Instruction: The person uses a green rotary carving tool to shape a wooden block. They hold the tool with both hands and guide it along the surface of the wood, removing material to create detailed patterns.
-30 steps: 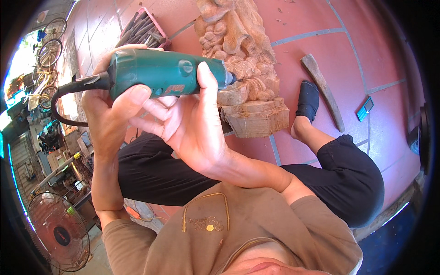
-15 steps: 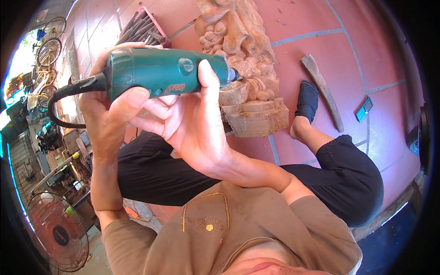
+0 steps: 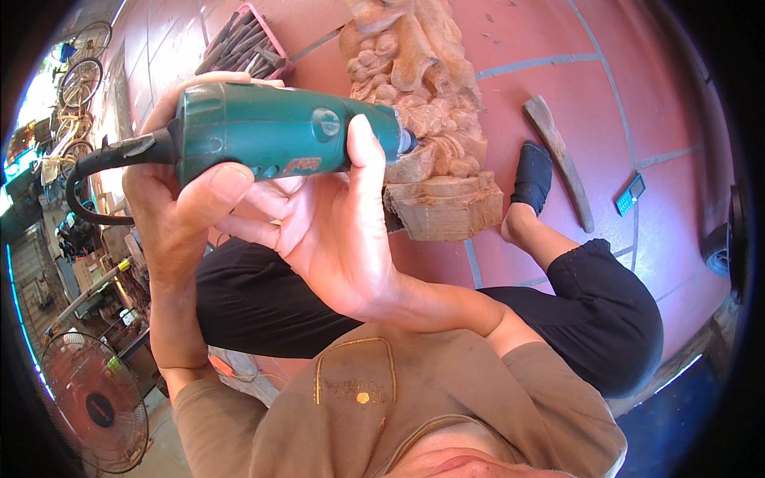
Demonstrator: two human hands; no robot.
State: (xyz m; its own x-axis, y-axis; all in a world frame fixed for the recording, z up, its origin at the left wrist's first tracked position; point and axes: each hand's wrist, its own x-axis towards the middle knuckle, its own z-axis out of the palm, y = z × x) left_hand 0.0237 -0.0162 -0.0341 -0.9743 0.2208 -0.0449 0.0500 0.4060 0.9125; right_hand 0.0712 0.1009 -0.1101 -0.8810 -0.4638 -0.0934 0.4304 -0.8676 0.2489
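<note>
A green electric rotary tool (image 3: 263,131) lies across both my hands, its black cord leaving at the left end and its narrow collar pointing right. My left hand (image 3: 187,191) wraps round the rear of the body, thumb in front. Under the front half, my right hand (image 3: 331,215) grips the tool with its thumb up against the casing near the collar. Just beyond the collar stands a carved wooden block (image 3: 446,207) with rounded, knotted relief. Whether the tool's tip touches the carving cannot be made out; the bit is hidden or too small to see.
A pink basket (image 3: 275,40) full of dark-handled tools sits at the far left of the carving. To the right, a wooden stick (image 3: 558,163) and a small phone (image 3: 629,195) lie on the tiled floor. A fan (image 3: 100,406) stands at lower left, with bicycles (image 3: 80,84) beyond.
The tool and both my hands have shifted slightly left in the picture. My grip looks the same.
</note>
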